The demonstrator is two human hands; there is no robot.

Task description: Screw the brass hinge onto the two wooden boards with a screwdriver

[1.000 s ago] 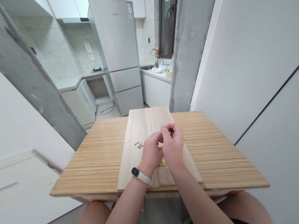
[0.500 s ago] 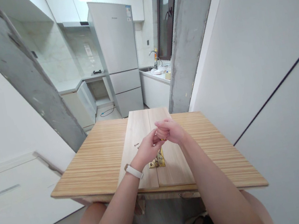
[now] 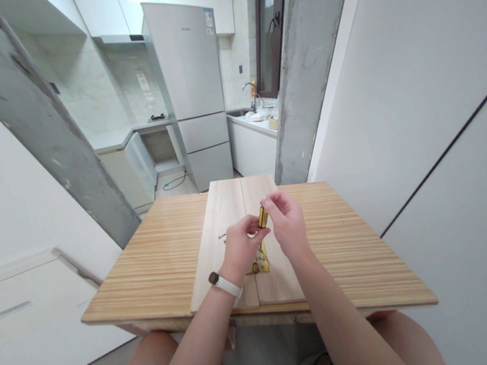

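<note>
Over two pale boards (image 3: 227, 202) on the desk (image 3: 153, 254), left hand (image 3: 240, 243) pinches the lower end of a yellow-and-black handle (image 3: 263, 217), right hand (image 3: 288, 223) its upper end. Left hand partly hides the brass hinge (image 3: 262, 261) spanning the seam; screw (image 3: 221, 236) beside it.

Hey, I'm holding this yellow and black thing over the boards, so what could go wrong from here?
The yellow-and-black object, between the fingers of your left hand with your right hand at its upper end, could slip and drop onto the hinge.

Your left hand is close to the screw lying on the board, and might knock it away.

I see no clamp on the two boards, so they might shift along their seam.
</note>
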